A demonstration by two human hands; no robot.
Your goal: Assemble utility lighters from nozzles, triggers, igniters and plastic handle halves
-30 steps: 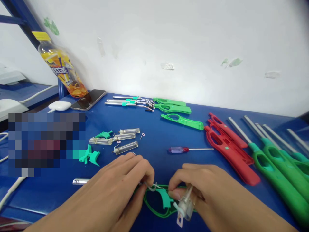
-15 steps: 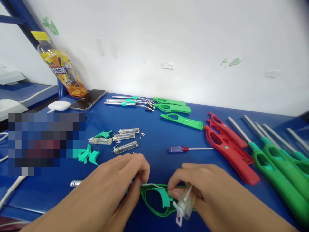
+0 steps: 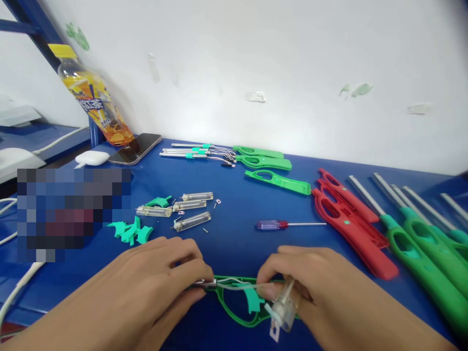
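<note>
A green casing half (image 3: pixel 239 319) lies at the front of the blue table between my hands, with a teal trigger piece (image 3: pixel 253 298) in its oval opening. The fingers of my left hand (image 3: pixel 168 278) are closed on a metal tube end (image 3: pixel 210 283) at the casing's left part. White wires (image 3: pixel 234 282) run from there to the right. My right hand (image 3: pixel 300 278) is closed around a clear fuel tank (image 3: pixel 287 307) that hangs tilted over the casing, a small pinkish tab (image 3: pixel 274 330) at its lower end. The rest of the casing is hidden under my hands.
Several clear tanks (image 3: pixel 193 222) and teal pieces (image 3: pixel 130 231) lie left of centre. A screwdriver (image 3: pixel 272 224) sits in the middle. Red casings (image 3: pixel 351 234) and green lighters (image 3: pixel 420 258) are at right; green casings (image 3: pixel 278 182), metal tubes (image 3: pixel 183 155), a phone (image 3: pixel 136 148) and a bottle (image 3: pixel 95 97) stand behind.
My left fingers have shifted and lowered onto the tube end, which shows now along with more wire. My right hand keeps its hold on the tank. The view has moved slightly.
</note>
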